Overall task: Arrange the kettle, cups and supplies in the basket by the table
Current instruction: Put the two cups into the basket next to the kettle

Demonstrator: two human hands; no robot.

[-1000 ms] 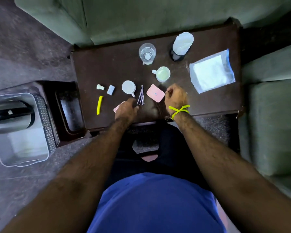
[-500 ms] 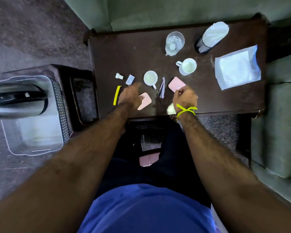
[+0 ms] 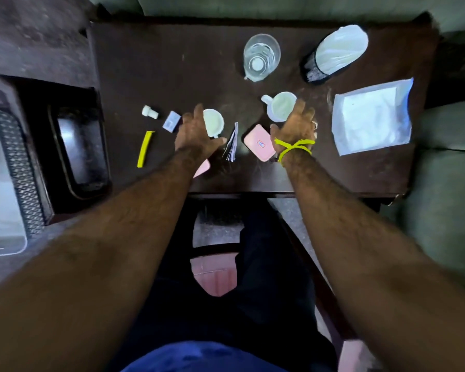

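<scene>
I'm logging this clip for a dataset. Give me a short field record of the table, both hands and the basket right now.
left hand: open, fingers spread over the left white cup
right hand: open, reaching onto the right white cup
between hands: paper sachets, pink packet
left of table: yellow stick, small white cap
far side: glass, plastic bag
basket: on the floor, left of the table
</scene>
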